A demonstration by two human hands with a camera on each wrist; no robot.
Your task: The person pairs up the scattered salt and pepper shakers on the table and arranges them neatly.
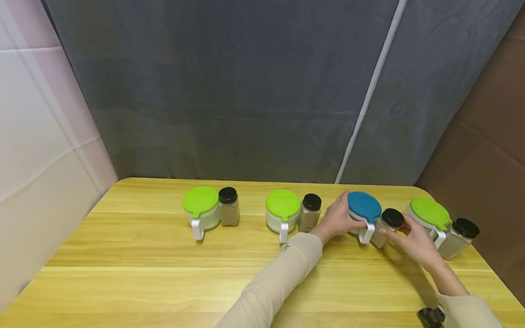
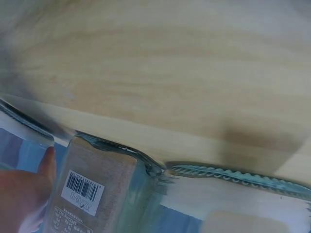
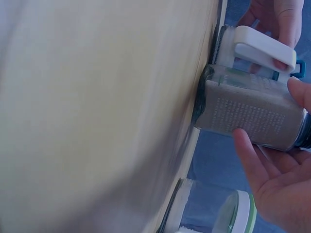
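My left hand (image 1: 338, 217) grips the side of a glass seasoning jar with a blue lid (image 1: 364, 206) and a white handle (image 1: 367, 233). Just to its right, my right hand (image 1: 416, 241) holds a square glass spice bottle (image 1: 383, 230) with a black cap, thumb on the near side. In the right wrist view that bottle (image 3: 248, 107), full of greyish powder, lies against the handled jar's side, a fingertip on its printed face. The left wrist view shows another spice bottle (image 2: 90, 189) with a barcode label beside my left hand (image 2: 24, 199).
Along the wooden table's (image 1: 164, 273) back stand green-lidded jars: one at left (image 1: 201, 200), one mid-table (image 1: 283, 205), one at right (image 1: 429, 213). Black-capped bottles stand beside them, left (image 1: 229, 212), middle (image 1: 309, 216) and right (image 1: 457, 241). A grey curtain (image 1: 225, 91) hangs behind.
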